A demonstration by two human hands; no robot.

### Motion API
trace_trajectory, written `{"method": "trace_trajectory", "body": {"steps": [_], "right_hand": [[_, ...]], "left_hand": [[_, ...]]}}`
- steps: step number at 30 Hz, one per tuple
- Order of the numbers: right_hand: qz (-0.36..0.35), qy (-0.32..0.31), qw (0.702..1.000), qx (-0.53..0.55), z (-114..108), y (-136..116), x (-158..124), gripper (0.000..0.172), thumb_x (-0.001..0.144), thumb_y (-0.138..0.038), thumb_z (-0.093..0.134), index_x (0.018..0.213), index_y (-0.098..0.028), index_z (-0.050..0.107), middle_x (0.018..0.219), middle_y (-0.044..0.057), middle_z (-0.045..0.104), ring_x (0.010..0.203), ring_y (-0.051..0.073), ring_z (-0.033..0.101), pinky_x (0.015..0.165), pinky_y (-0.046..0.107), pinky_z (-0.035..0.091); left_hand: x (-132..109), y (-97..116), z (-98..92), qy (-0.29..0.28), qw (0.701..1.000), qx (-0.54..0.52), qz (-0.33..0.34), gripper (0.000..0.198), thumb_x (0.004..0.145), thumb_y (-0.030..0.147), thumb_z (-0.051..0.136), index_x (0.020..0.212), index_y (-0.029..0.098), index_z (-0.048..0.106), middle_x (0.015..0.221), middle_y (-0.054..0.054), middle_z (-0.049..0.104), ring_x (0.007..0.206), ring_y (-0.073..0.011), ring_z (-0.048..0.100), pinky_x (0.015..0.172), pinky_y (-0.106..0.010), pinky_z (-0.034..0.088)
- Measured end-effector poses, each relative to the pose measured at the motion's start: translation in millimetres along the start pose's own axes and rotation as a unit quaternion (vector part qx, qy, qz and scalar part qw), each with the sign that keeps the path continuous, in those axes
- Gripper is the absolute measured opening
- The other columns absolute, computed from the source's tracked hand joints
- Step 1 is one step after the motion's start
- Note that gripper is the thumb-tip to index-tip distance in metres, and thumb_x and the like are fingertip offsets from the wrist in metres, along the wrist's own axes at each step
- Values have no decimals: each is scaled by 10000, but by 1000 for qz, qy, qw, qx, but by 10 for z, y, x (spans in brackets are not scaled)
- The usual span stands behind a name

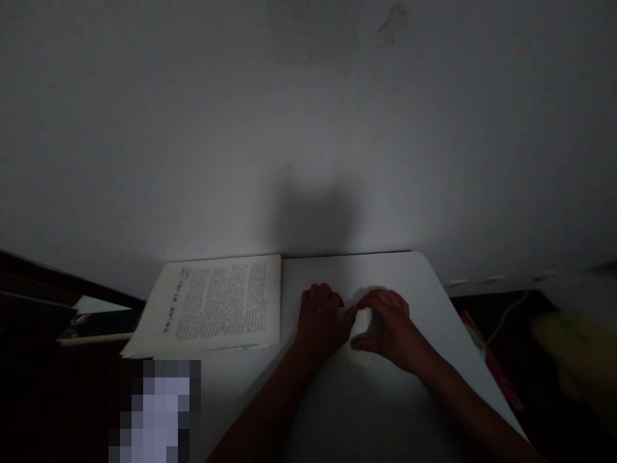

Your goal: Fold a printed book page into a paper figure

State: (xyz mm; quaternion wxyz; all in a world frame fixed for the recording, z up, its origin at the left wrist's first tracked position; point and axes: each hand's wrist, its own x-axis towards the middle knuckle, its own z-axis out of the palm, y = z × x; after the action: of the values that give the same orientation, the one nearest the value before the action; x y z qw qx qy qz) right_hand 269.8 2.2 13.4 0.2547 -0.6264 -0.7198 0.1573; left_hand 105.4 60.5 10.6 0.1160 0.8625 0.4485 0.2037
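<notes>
My right hand (390, 328) curves around a small white object (361, 323) on the white table (332, 399), thumb at its near side and fingers at its far side. The object looks pale and block-like, but its kind is too dark to tell. Just left of it, my left hand (322, 318) rests low over the table with its fingers curled. Its thumb reaches toward the white object and the right fingertips; whether it touches them is unclear. Whatever lies under the left fingers is hidden.
An open printed book or paper stack (222, 305) lies on the table's left side. A grey wall (216, 161) stands right behind the table. At right are a white cable (506, 315) and a blurred yellowish thing (573, 347). A pixelated patch covers the lower left.
</notes>
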Motion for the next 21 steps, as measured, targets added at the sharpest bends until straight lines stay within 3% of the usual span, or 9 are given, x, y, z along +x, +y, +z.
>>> {"method": "trace_trajectory", "body": {"steps": [4, 7, 10, 14, 21], "right_hand": [[27, 23, 995, 92, -5, -9, 9, 560, 608, -339, 754, 1104, -240, 512, 945, 44, 606, 1024, 261, 531, 933, 450, 364], [81, 55, 975, 201, 13, 10, 11, 609, 689, -343, 704, 1228, -233, 442, 838, 18, 626, 851, 202, 596, 813, 365, 458], [135, 78, 950, 271, 32, 39, 26, 424, 706, -374, 689, 1080, -207, 579, 747, 10, 640, 705, 168, 611, 701, 314, 494], [197, 122, 920, 316, 24, 45, 62, 252, 676, -394, 700, 819, -187, 687, 733, 34, 691, 661, 181, 641, 624, 302, 523], [210, 176, 900, 341, -5, 22, 86, 237, 626, -371, 732, 768, -182, 724, 694, 38, 713, 628, 189, 662, 571, 277, 546]], "left_hand": [[19, -27, 30, 12, 999, -30, -19, 289, 847, 411, 499, 711, 166, 570, 770, -52, 569, 809, -194, 507, 774, -338, 371], [36, -49, 14, 37, 989, -104, -96, 301, 866, 407, 463, 696, 171, 540, 693, -20, 559, 715, -160, 507, 704, -290, 378], [51, -70, -31, 61, 957, -221, -178, 348, 879, 431, 419, 655, 176, 493, 605, 23, 510, 610, -120, 483, 600, -239, 360], [64, -100, -99, 78, 920, -319, -212, 394, 849, 468, 444, 596, 168, 466, 535, 51, 427, 541, -94, 432, 530, -214, 329], [102, -96, -174, -105, 857, -464, -200, 327, 638, 385, 708, 844, 132, 679, 708, -3, 639, 607, -131, 548, 538, -219, 399]]}}
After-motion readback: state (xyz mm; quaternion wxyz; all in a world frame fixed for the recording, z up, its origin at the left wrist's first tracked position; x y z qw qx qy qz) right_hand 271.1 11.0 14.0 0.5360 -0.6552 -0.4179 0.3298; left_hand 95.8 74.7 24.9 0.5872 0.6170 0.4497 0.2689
